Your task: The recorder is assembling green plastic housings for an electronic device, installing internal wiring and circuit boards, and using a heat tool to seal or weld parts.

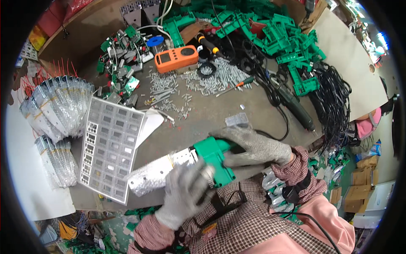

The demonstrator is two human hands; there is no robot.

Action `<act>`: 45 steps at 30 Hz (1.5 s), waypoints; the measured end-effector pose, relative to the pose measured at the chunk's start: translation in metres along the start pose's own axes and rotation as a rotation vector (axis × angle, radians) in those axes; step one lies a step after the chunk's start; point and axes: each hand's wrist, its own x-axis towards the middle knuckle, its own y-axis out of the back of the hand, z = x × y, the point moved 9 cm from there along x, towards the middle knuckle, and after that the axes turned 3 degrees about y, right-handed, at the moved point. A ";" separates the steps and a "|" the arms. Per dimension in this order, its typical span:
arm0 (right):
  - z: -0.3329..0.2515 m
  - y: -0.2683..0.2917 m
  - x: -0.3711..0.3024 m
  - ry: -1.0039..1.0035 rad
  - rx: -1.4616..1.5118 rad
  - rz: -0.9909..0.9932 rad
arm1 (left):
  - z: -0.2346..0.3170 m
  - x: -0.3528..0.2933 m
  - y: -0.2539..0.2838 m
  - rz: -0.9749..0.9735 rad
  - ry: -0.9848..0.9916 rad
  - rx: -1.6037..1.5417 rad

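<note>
A green plastic housing (211, 154) lies near the table's front edge, joined end to end with a silvery-white bubble-wrapped pack (150, 175). Gloved in grey, my right hand (258, 146) grips the housing's right end, thumb on the near side and fingers over the far side. My left hand (184, 197), also gloved, is smeared by motion over the near edge where pack and housing meet. Whether its fingers touch either one I cannot tell. A small clear plastic piece (237, 119) rests just beyond my right hand.
To the left stand a grid label sheet (112, 150) and bundled wrapped packs (59, 106). Loose screws (220, 78), an orange meter (176, 58), and a screwdriver (237, 86) lie farther back. A dark power driver (294, 103), black cables (330, 95) and green housings (279, 38) occupy the right.
</note>
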 end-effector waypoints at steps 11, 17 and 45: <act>-0.013 -0.017 -0.018 0.168 -0.404 0.195 | -0.001 -0.006 -0.007 0.106 -0.133 0.158; 0.040 0.021 0.014 -0.127 -0.325 0.189 | 0.016 0.009 0.021 0.135 -0.103 0.117; 0.066 0.109 0.111 -0.083 -0.307 0.626 | -0.122 0.217 0.080 0.345 0.308 -0.047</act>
